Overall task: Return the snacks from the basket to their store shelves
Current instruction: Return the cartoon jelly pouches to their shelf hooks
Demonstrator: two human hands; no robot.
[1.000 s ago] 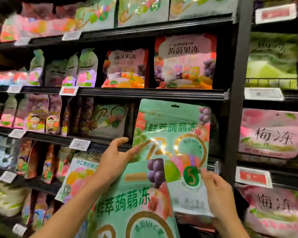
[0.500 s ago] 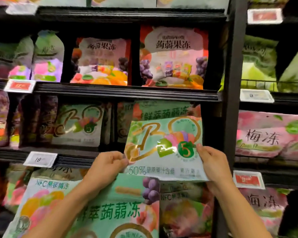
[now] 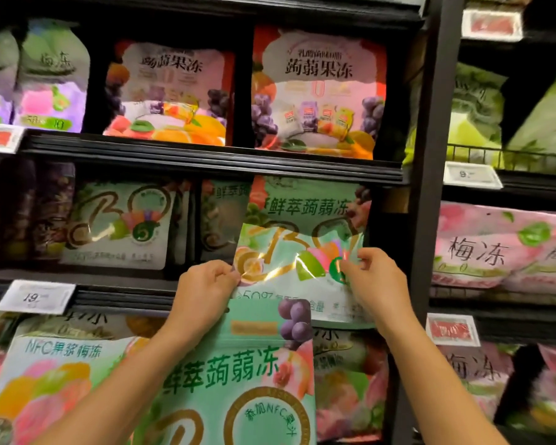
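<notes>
A shop aisle: black tiered shelves (image 3: pixel 212 170) carry rows of identical snack bags (image 3: pixel 315 91) standing face out, with price tags (image 3: pixel 36 296) clipped to the shelf edges. A wire rail (image 3: pixel 507 155) fronts more bagged goods in the bay to the right.

- Both bare forearms rise from the bottom edge and converge upward, the hands level with each other and a little apart.
- The left hand (image 3: pixel 203 285) is seen from its back, knuckles up, fingers curled inward and the thumb side turned right; its fingertips pinch the left edge of a pouch.
- The right hand (image 3: pixel 374 279) is also seen from the back, wrist bent slightly, with fingers curled and the thumb pointing left; it pinches the right edge of the same pouch.
- The left forearm runs in from lower left at a slant; the right forearm comes steeply from lower right.
</notes>
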